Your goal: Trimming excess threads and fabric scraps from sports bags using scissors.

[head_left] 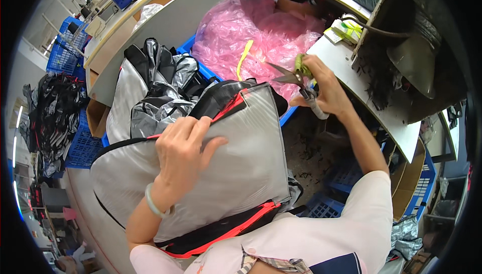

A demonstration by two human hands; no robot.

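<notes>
A large silver-grey bag (246,158) with black edging and red zippers lies across my lap, its flat lining side up. My left hand (182,148) is closed on its upper edge, the fingers curled at the red zipper and the thumb lying on the silver face. Past the bag's upper right corner, my right hand (326,85) holds a pair of scissors (288,77) with wrapped handles. Their blades are spread and point left, apart from the bag.
Beyond the bag, a blue crate (205,71) holds more silver and black bags (163,108) and pink plastic film (231,28). A white table (336,55) with a lamp (411,63) stands to the right. Stacked blue baskets (83,146) are at the left.
</notes>
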